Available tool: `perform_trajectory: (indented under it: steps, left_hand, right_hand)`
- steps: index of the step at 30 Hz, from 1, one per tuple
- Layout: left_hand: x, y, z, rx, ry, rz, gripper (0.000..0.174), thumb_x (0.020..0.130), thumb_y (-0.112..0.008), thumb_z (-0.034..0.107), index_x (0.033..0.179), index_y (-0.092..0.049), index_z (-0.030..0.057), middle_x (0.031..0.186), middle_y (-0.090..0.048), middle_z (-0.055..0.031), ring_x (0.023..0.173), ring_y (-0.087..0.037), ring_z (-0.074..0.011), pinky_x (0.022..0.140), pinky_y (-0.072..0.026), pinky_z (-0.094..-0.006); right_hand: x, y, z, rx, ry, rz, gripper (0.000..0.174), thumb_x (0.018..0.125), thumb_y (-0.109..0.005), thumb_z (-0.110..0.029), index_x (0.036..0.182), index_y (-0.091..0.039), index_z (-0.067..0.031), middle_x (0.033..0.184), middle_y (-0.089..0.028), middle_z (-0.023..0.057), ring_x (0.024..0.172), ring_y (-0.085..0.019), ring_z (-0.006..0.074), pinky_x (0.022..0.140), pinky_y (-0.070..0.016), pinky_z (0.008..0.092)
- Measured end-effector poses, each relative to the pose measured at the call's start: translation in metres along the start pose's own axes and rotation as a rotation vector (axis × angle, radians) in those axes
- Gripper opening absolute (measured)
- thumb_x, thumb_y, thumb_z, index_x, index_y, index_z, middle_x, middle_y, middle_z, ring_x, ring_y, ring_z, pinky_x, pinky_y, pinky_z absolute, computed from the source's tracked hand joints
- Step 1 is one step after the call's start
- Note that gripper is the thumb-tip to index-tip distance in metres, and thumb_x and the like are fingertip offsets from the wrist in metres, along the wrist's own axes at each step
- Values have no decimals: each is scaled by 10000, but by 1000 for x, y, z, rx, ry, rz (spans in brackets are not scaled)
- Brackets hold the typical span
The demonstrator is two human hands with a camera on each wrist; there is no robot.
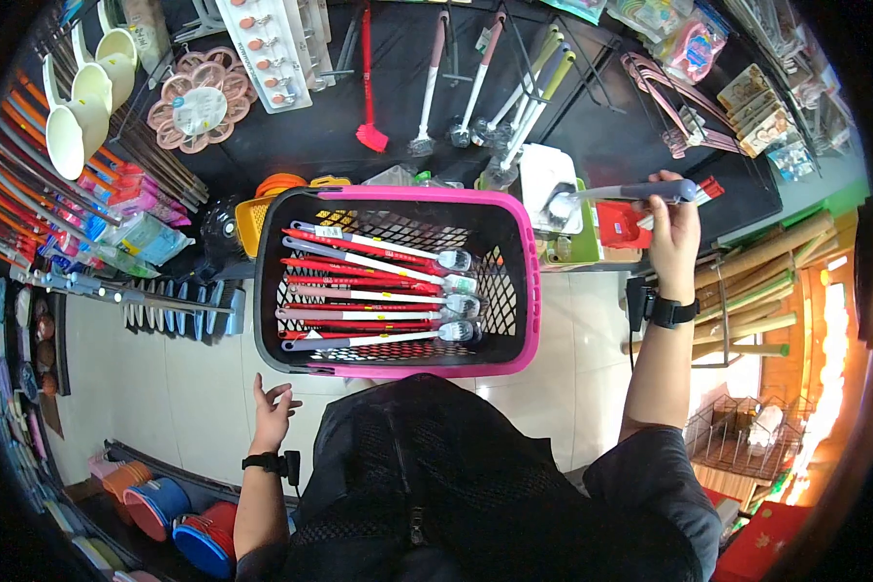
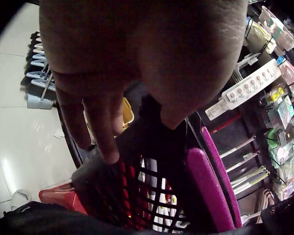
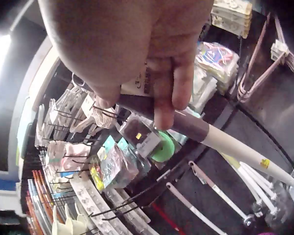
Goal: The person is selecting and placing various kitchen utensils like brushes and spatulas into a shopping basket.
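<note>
My right hand (image 1: 675,238) holds a long-handled brush (image 1: 616,192) by its grey-purple handle end, out to the right of the basket. The brush lies level, its plastic-wrapped head (image 1: 561,204) pointing left. In the right wrist view, thumb and fingers close round the grip, and the white shaft (image 3: 242,152) runs down to the right. My left hand (image 1: 274,412) holds nothing, fingers loosely spread, near the front left corner of the black shopping basket (image 1: 531,291) with its pink rim. Inside the basket lie several white-and-grey brushes (image 1: 369,315) and red brushes (image 1: 306,276), side by side.
More brushes (image 1: 432,87) hang from hooks on the dark rack behind the basket, along with a red brush (image 1: 366,87). A green bin (image 1: 582,233) and a red dustpan (image 1: 621,225) stand behind right. Blue buckets (image 1: 160,509) sit at lower left, bamboo-like poles (image 1: 766,281) at right.
</note>
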State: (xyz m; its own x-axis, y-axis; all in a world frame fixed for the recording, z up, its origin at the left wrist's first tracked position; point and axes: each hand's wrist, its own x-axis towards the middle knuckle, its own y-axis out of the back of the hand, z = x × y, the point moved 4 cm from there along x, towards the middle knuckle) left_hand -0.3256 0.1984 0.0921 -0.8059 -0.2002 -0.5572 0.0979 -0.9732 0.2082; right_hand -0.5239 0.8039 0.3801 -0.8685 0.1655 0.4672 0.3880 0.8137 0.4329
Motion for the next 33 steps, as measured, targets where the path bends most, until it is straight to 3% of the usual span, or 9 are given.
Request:
perform_trajectory:
  steps: [3, 8, 14, 20, 21, 22, 24, 27, 33]
  left_hand:
    - [8, 24, -9, -17, 32, 38, 787, 967, -553, 175, 1510, 13, 107, 1233, -572, -148, 877, -682, -230, 751, -520, -332]
    - [19, 52, -15, -22, 36, 29, 771, 977, -534, 179, 1508, 16, 79, 1221, -572, -135, 879, -679, -214, 747, -520, -320]
    - [27, 84, -25, -43, 38, 46, 774, 984, -534, 206, 1504, 20, 59, 1177, -577, -122, 864, -670, -204, 738, -520, -313]
    - [26, 122, -55, -77, 74, 97, 779, 984, -544, 242, 1505, 7, 64, 1158, -576, -127, 854, -665, -202, 732, -523, -319]
    - [23, 128, -60, -84, 90, 110, 782, 982, -547, 249, 1506, 4, 67, 1167, -576, -132, 856, -666, -203, 729, -524, -321]
    - [21, 133, -66, -91, 107, 123, 784, 981, -551, 256, 1507, 1, 70, 1175, -577, -137, 859, -667, -205, 726, -525, -323]
    - [15, 143, -76, -88, 130, 132, 787, 980, -552, 258, 1507, 4, 74, 1187, -577, -140, 860, -669, -207, 725, -525, -324]
    - [7, 157, -94, -90, 170, 153, 793, 979, -551, 258, 1507, 13, 81, 1206, -575, -145, 863, -673, -212, 725, -526, -327]
    - [-4, 177, -126, -112, 229, 190, 792, 981, -545, 246, 1507, 26, 89, 1214, -569, -160, 862, -678, -227, 717, -531, -344]
  right_hand:
    - [-4, 17, -42, -4, 119, 90, 342, 960, -516, -2, 1297, -460, 14, 1206, -575, 137, 904, -602, 147, 802, -508, 285]
    - [-6, 13, -130, -64, 220, 108, 404, 1008, -483, -151, 1365, -390, 15, 1212, -570, 165, 906, -634, 174, 798, -529, 290]
    - [-4, -52, -177, 49, 268, -115, 430, 1008, -449, -133, 1399, -354, 18, 1144, -594, 133, 885, -633, 163, 752, -537, 278]
    - [-10, -167, -186, 5, 79, -550, 413, 931, -541, -70, 1338, -484, -33, 962, -598, 48, 752, -568, 92, 686, -490, 239]
    - [-9, -185, -176, -73, 152, -657, 409, 937, -552, -109, 1334, -487, -35, 938, -594, 69, 741, -575, 124, 699, -495, 259]
    - [-11, -204, -160, -158, 160, -731, 425, 940, -570, -176, 1330, -486, -28, 993, -615, 126, 812, -626, 223, 766, -509, 323]
    - [-20, -245, -150, -203, 400, -750, 386, 936, -565, -146, 1299, -504, -29, 1089, -628, 146, 878, -632, 251, 774, -505, 343]
    - [-38, -301, -129, -261, 476, -899, 467, 929, -582, -208, 1358, -469, -59, 1131, -606, 194, 1007, -602, 356, 881, -480, 390]
    - [-75, -389, -92, -253, 454, -1195, 475, 944, -552, -224, 1397, -450, -126, 1128, -619, 238, 1009, -608, 392, 864, -495, 448]
